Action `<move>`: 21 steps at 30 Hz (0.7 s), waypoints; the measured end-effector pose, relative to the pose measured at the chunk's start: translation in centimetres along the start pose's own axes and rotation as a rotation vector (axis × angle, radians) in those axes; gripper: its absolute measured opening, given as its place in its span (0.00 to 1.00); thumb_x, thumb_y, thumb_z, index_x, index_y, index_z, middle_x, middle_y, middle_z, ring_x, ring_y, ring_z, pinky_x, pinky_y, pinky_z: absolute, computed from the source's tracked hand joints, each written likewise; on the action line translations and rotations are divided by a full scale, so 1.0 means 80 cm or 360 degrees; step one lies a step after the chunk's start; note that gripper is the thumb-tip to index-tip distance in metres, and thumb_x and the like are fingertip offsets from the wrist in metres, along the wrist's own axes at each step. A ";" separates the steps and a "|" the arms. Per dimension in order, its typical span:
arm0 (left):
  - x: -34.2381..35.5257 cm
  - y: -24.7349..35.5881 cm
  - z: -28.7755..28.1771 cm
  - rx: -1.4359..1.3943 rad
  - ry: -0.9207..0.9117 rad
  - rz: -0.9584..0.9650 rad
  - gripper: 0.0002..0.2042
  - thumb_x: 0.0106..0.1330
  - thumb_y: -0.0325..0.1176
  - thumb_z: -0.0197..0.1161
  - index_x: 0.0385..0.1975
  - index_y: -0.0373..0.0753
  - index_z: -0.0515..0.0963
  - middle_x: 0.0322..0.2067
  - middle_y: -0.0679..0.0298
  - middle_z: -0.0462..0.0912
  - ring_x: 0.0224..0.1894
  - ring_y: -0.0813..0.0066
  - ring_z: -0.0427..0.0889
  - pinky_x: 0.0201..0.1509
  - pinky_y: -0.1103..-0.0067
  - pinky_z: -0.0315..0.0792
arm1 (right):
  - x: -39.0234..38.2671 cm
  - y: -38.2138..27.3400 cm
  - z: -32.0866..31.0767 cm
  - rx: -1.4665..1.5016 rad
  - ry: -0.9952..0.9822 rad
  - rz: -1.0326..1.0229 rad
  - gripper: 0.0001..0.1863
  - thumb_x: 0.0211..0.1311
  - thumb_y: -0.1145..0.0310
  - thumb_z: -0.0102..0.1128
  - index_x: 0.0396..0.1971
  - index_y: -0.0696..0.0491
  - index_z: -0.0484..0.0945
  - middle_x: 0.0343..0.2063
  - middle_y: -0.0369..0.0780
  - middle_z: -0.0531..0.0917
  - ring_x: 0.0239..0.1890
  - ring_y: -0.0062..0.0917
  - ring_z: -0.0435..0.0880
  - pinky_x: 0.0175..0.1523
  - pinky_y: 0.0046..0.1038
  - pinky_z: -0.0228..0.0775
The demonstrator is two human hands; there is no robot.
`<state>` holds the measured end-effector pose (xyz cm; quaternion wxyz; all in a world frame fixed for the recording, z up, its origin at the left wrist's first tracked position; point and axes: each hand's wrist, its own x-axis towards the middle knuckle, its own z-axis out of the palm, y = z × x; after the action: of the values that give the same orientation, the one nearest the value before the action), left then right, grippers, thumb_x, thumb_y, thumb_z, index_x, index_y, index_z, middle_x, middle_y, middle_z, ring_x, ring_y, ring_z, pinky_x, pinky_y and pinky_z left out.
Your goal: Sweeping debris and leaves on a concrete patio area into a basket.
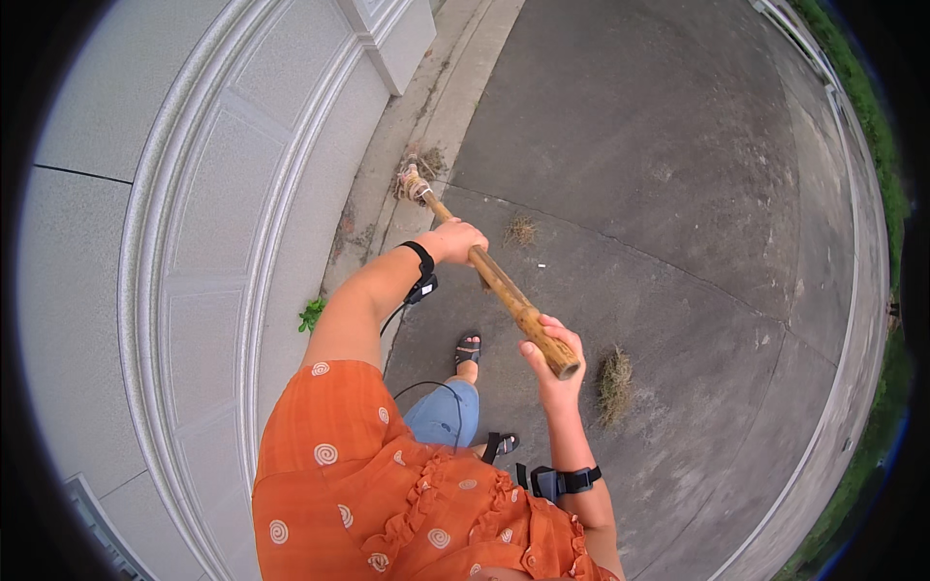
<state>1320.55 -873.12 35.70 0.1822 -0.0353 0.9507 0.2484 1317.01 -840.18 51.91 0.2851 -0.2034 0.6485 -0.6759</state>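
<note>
A broom with a thick bamboo handle (pixel 506 287) slants across the view, its cut end toward me. My left hand (pixel 457 241) is closed around the handle's lower part, nearer the broom head (pixel 414 180). Close to the top end, my right hand (pixel 559 389) grips the handle, thumb and fingers on opposite sides of it. The bound head is down at the pale concrete strip by the wall, among dry debris (pixel 433 161); its bristle tips are hard to make out.
A pale panelled wall (pixel 208 329) with raised mouldings runs along the left. One small clump of dry grass (pixel 520 230) and a larger clump (pixel 614 387) lie on the grey pavement (pixel 668 184). A green weed (pixel 311 314) grows at the wall's foot. My sandalled feet stand below.
</note>
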 end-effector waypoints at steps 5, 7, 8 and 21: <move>0.053 0.283 0.056 -0.0396 -0.0152 0.0749 0.10 0.53 0.36 0.69 0.35 0.52 0.81 0.38 0.68 0.84 0.52 0.64 0.81 0.71 0.52 0.57 | -0.194 -0.148 -0.155 -0.0181 0.0707 0.0121 0.22 0.55 0.71 0.71 0.47 0.52 0.70 0.54 0.47 0.76 0.27 0.28 0.83 0.30 0.25 0.79; 0.045 0.395 0.055 -0.0543 -0.0203 0.0978 0.07 0.54 0.35 0.69 0.32 0.51 0.80 0.33 0.69 0.84 0.46 0.64 0.83 0.72 0.55 0.57 | -0.266 -0.224 -0.166 -0.0427 0.0909 0.0042 0.24 0.53 0.69 0.73 0.46 0.52 0.69 0.49 0.47 0.76 0.26 0.28 0.81 0.27 0.23 0.78; 0.044 0.442 0.057 -0.0639 -0.0239 0.1103 0.07 0.53 0.35 0.69 0.31 0.51 0.79 0.31 0.70 0.84 0.43 0.64 0.83 0.68 0.59 0.61 | -0.294 -0.258 -0.160 -0.0611 0.1016 0.0017 0.24 0.54 0.69 0.71 0.47 0.52 0.68 0.49 0.48 0.75 0.23 0.26 0.79 0.25 0.22 0.76; -0.057 0.577 0.069 -0.0327 -0.0310 0.1187 0.09 0.51 0.32 0.68 0.32 0.49 0.80 0.30 0.67 0.84 0.40 0.61 0.83 0.48 0.64 0.71 | -0.457 -0.307 -0.218 -0.0077 0.1014 -0.0021 0.19 0.47 0.79 0.75 0.39 0.60 0.76 0.45 0.51 0.81 0.31 0.30 0.86 0.35 0.26 0.82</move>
<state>1319.32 -830.17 54.06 0.1645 0.3180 0.8468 0.3934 1330.35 -803.27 78.43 0.0584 0.0077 0.7197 -0.6918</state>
